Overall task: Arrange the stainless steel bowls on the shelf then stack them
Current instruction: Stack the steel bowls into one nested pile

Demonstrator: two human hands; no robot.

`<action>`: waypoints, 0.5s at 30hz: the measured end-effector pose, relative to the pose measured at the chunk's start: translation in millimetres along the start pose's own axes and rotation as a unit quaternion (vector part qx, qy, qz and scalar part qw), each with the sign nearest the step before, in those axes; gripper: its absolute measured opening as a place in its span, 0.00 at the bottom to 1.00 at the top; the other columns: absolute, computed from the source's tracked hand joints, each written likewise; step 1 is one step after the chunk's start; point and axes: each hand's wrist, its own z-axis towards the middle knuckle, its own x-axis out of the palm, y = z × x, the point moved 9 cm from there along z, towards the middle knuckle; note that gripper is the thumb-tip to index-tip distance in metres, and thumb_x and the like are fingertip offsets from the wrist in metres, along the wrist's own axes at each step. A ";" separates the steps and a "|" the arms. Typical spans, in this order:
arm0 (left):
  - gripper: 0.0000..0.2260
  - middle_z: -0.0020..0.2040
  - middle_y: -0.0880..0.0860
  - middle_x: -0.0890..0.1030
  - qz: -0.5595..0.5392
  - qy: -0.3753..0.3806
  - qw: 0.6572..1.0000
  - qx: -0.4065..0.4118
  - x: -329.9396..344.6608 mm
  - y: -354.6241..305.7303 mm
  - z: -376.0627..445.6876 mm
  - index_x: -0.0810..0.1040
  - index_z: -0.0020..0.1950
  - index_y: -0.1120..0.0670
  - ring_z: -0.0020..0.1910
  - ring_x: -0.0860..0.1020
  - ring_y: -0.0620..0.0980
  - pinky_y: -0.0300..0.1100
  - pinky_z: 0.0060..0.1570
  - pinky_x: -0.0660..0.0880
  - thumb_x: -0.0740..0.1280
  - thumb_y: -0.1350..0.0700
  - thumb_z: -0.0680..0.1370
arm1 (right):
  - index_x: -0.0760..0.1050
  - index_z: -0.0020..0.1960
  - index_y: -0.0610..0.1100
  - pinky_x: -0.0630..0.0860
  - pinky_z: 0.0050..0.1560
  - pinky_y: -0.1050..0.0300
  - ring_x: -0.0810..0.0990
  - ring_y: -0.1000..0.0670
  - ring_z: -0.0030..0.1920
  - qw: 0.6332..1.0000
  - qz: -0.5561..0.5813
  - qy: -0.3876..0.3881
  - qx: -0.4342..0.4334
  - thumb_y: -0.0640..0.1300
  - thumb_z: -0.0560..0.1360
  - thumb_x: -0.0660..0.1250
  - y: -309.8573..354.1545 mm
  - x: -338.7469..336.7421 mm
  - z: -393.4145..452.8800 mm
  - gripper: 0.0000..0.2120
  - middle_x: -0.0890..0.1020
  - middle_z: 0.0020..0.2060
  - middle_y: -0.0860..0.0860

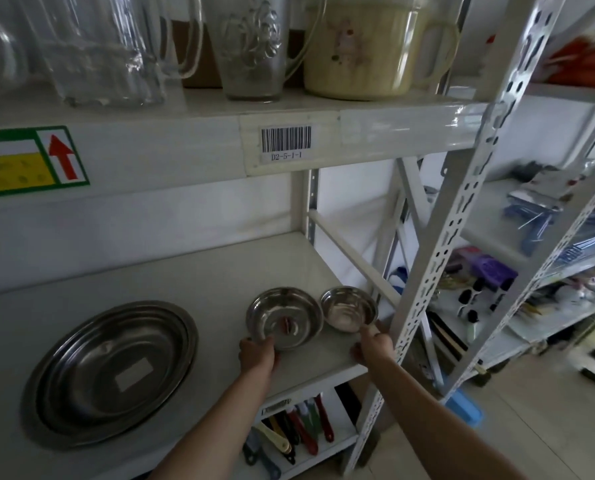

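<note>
Two small stainless steel bowls stand side by side on the white shelf (192, 271). My left hand (258, 355) grips the near rim of the wider bowl (285, 317), which has a red mark inside. My right hand (375, 344) holds the near rim of the smaller, deeper bowl (349, 308) at the shelf's right end. The two bowls nearly touch. A stack of large steel basins (112, 372) lies on the left of the same shelf, apart from both hands.
A perforated white upright post (438, 271) rises just right of my right hand. Glass jugs (251, 46) and a cream pot (362, 50) stand on the shelf above. Utensils with coloured handles (299, 431) lie on the shelf below. Another rack with mixed goods (518, 278) stands to the right.
</note>
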 end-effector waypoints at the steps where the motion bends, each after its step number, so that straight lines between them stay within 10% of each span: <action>1: 0.19 0.53 0.67 0.80 -0.001 -0.004 1.000 -0.003 1.1 -0.1 0.4 0.73 0.58 0.65 0.37 0.80 0.58 0.44 0.31 0.78 0.69 0.55 0.72 | 0.76 0.55 0.37 0.82 0.49 0.40 0.84 0.38 0.46 1.000 0.005 0.011 0.011 0.68 0.63 0.66 -2.2 2.1 4.9 0.36 0.83 0.46 0.38; 9: 0.10 0.53 0.65 0.80 0.004 -0.016 1.000 0.001 3.8 1.4 13.6 0.74 0.53 0.61 0.47 0.82 0.61 0.58 0.48 0.81 0.67 0.63 0.72 | 0.76 0.59 0.39 0.83 0.46 0.46 0.85 0.40 0.43 0.999 0.023 0.033 0.029 0.47 0.78 0.65 47.2 5.2 -45.9 0.14 0.83 0.47 0.39; 15: 0.09 0.51 0.61 0.80 -0.022 -0.024 0.999 0.016 -9.5 -12.1 -4.8 0.74 0.55 0.64 0.49 0.81 0.59 0.46 0.40 0.78 0.64 0.61 0.77 | 0.76 0.57 0.39 0.80 0.43 0.49 0.81 0.40 0.44 1.000 0.021 0.006 0.012 0.43 0.78 0.64 54.7 3.0 -57.1 0.11 0.82 0.50 0.39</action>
